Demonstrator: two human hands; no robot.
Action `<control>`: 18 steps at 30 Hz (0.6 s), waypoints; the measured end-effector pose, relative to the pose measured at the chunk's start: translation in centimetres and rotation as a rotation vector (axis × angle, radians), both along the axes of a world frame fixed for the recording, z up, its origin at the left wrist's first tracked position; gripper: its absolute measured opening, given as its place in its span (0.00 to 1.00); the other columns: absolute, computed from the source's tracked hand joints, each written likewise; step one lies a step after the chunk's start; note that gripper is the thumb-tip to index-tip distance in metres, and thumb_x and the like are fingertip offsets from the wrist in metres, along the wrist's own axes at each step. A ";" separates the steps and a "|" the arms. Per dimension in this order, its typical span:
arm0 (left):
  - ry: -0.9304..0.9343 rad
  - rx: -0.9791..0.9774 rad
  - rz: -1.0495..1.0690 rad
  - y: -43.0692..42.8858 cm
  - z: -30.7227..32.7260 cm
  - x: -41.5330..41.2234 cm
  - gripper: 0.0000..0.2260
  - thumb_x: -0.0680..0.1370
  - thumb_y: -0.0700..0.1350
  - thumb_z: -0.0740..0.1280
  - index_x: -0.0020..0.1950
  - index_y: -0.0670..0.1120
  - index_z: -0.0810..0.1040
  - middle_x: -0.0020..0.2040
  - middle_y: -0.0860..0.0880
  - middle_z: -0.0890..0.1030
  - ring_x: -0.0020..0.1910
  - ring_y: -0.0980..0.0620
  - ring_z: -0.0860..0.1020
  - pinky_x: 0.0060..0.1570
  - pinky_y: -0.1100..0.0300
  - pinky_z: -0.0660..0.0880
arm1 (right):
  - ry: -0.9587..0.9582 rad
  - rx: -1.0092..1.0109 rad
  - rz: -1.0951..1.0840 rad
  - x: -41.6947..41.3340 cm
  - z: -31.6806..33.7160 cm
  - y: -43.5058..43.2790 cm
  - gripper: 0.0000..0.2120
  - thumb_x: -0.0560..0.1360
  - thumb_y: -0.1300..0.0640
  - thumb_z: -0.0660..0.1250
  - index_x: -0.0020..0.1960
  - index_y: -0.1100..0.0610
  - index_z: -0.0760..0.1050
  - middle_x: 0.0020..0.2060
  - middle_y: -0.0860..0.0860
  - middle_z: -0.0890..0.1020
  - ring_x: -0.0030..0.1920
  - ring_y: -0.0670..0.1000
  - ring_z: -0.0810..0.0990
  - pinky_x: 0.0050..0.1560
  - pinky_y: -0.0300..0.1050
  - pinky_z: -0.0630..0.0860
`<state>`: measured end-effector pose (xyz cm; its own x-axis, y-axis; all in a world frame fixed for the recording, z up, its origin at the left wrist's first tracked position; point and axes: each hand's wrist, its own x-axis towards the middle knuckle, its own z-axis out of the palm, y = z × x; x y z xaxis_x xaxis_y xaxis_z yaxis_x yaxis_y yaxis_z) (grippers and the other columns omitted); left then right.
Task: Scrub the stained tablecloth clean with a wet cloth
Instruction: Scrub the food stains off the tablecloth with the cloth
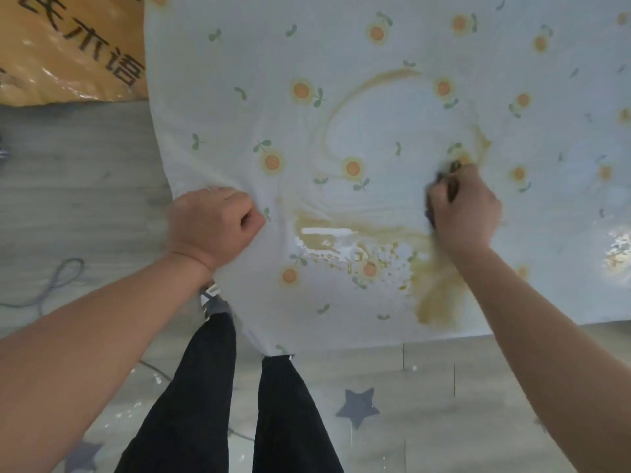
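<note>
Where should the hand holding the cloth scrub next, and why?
Probably draw the cloth in the right hand toward the near edge: the heaviest brown stain lies there, beside glossy wet patches, while the left hand grips the tablecloth steady.

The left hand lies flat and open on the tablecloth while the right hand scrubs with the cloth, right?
No: the head view shows the left hand gripping a bunched fold of the tablecloth. The right hand does scrub with the cloth.

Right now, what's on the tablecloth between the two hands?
Head view: a wet brown stain smeared on the tablecloth lies between the left hand and right hand.
</note>
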<state>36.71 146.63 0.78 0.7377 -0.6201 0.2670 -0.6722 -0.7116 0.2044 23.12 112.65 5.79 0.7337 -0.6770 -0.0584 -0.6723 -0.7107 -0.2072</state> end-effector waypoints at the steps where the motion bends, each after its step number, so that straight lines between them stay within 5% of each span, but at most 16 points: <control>1: 0.011 0.002 0.006 0.0 -0.1 0.0 0.14 0.72 0.43 0.66 0.29 0.48 0.66 0.25 0.47 0.68 0.24 0.44 0.68 0.30 0.62 0.56 | 0.025 -0.005 -0.128 -1.5 0.3 -2.1 0.07 0.78 0.52 0.61 0.49 0.56 0.68 0.37 0.56 0.76 0.42 0.63 0.79 0.40 0.48 0.64; 7: 0.012 0.020 0.028 0.1 -0.1 0.0 0.14 0.72 0.43 0.66 0.29 0.48 0.65 0.26 0.47 0.69 0.25 0.43 0.68 0.31 0.61 0.55 | 0.018 0.023 -0.373 -4.9 -0.2 5.9 0.07 0.79 0.53 0.60 0.45 0.54 0.64 0.36 0.53 0.73 0.40 0.62 0.77 0.37 0.49 0.60; 11: 0.035 0.025 0.036 0.2 0.1 -0.1 0.14 0.74 0.44 0.64 0.31 0.50 0.63 0.27 0.45 0.71 0.26 0.43 0.69 0.30 0.60 0.57 | -0.005 0.160 -0.020 1.2 -0.7 15.4 0.04 0.76 0.53 0.63 0.48 0.53 0.73 0.40 0.53 0.79 0.39 0.59 0.79 0.35 0.46 0.61; 15: 0.068 0.047 0.070 0.1 0.3 -0.2 0.14 0.76 0.45 0.63 0.31 0.49 0.64 0.27 0.49 0.66 0.27 0.44 0.67 0.30 0.60 0.59 | -0.151 0.030 0.350 4.9 -1.0 15.1 0.06 0.75 0.53 0.65 0.44 0.56 0.72 0.34 0.50 0.76 0.29 0.56 0.75 0.28 0.42 0.59; 18: 0.081 0.071 0.057 0.2 0.3 -0.3 0.14 0.76 0.44 0.63 0.31 0.49 0.64 0.28 0.49 0.64 0.27 0.44 0.66 0.30 0.59 0.58 | -0.027 -0.017 0.121 1.7 -0.7 7.5 0.08 0.77 0.51 0.61 0.50 0.55 0.71 0.41 0.53 0.80 0.38 0.61 0.80 0.34 0.47 0.65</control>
<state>36.39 146.81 1.06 0.7893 -0.5922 0.1621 -0.6140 -0.7626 0.2039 24.78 120.11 5.11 0.8114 -0.5839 -0.0268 -0.5755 -0.7900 -0.2112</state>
